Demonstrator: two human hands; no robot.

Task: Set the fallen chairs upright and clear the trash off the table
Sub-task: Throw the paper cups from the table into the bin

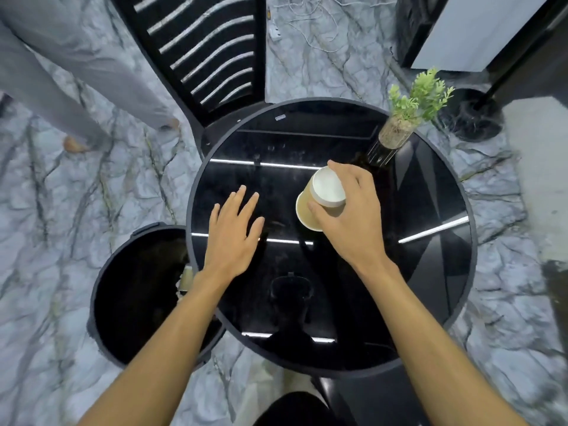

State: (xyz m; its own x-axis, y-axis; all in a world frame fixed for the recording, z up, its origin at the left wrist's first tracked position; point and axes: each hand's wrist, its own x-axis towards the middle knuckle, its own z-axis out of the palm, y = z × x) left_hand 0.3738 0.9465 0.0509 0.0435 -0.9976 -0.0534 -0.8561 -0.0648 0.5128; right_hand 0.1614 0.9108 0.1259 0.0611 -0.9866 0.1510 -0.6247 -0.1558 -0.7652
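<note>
Clearing looks nearly done: right hand (353, 210) grips the only cup (319, 195), tilted over the table (276, 142); left hand (233, 235) hovers flat, empty. Dropping it in the bin (101, 272) remains; chair (259, 56) behind stands upright.

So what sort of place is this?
Likely a café or lounge seating spot: round black glass table, slatted black chair beyond it, paper cup in the right hand, trash bin alongside.

Reaches forward with both bare forearms; holds left hand (233, 232) flat, palm down, fingers straight and spread; grips paper cup (327, 187) with curled right hand (353, 210).
</note>
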